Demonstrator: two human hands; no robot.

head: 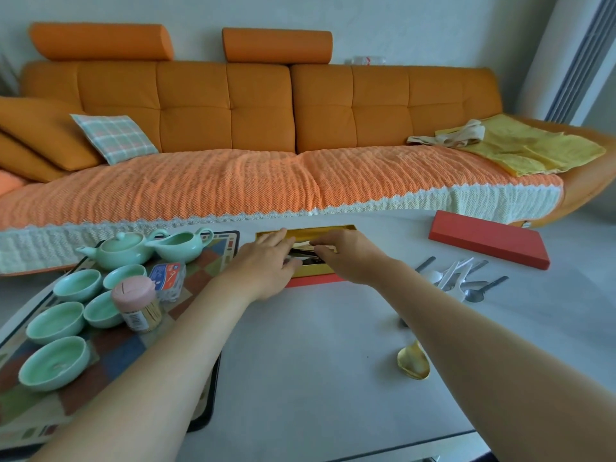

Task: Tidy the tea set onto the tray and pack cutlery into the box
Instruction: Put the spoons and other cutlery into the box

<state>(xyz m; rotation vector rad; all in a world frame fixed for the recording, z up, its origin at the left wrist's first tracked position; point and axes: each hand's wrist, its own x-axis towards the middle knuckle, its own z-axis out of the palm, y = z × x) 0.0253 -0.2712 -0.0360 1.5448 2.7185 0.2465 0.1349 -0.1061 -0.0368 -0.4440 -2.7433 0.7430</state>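
An open red box with a gold lining (pixel 328 230) lies at the table's far middle. Both hands reach into it: my left hand (pixel 266 261) and my right hand (pixel 346 256) meet over a dark-handled piece of cutlery (pixel 305 253), fingers curled onto it. The box's red lid (pixel 488 238) lies to the right. Loose spoons (pixel 461 278) are heaped right of my right arm, and a gold spoon (pixel 413 361) lies nearer. The patterned tray (pixel 206 388) at left carries a green teapot (pixel 121 250), a pitcher (pixel 181 243) and several green cups (pixel 55 361).
A pink-capped toothpick jar (pixel 136 303) and a small blue-and-white packet (pixel 166 278) also stand on the tray. An orange sofa (pixel 260 105) with a plaid cushion and yellow cloths runs behind the white table (pixel 310 368).
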